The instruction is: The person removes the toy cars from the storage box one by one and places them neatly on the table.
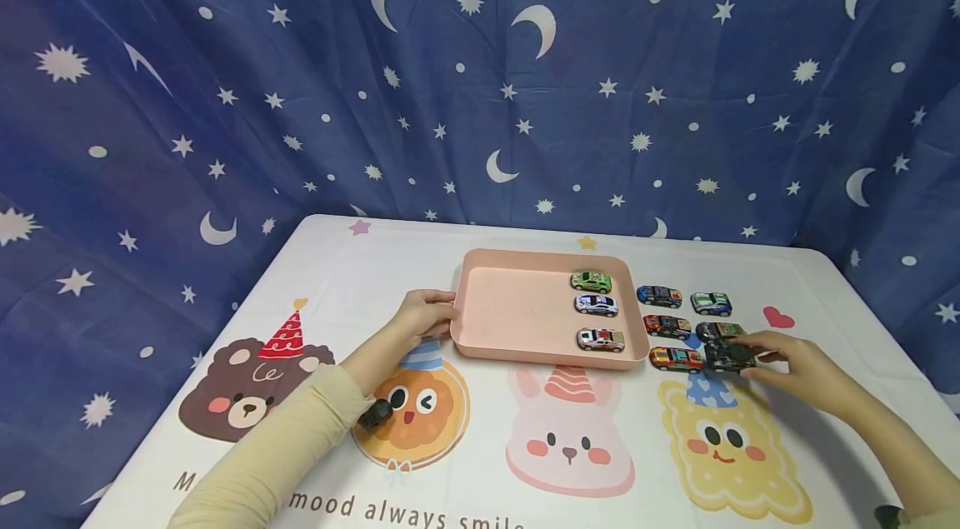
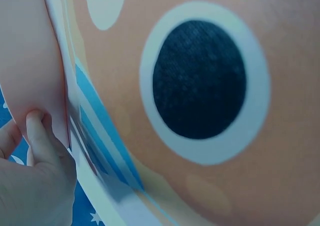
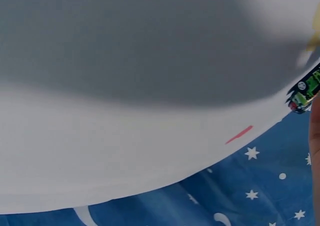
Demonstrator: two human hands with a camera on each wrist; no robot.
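My left hand (image 1: 425, 316) grips the left rim of a shallow pink tray (image 1: 510, 354); the left wrist view shows the thumb (image 2: 37, 131) against its wall. Three toy cars sit along the tray's right side: a green one (image 1: 591, 281), a white one (image 1: 596, 305) and a white-and-tan one (image 1: 600, 340). To the right of the tray, my right hand (image 1: 795, 366) pinches a black toy car (image 1: 729, 356) between thumb and fingers. Right behind it is a dark green toy car (image 1: 718, 331). Most of the right hand is outside the right wrist view.
Other toy cars stand right of the tray: a blue one (image 1: 659, 296), a dark red one (image 1: 667, 326), a red-and-yellow one (image 1: 677, 359) and a white-and-green one (image 1: 711, 304). A cartoon-printed white cloth (image 1: 480, 446) covers the table. Behind hangs a blue starry curtain (image 1: 450, 96).
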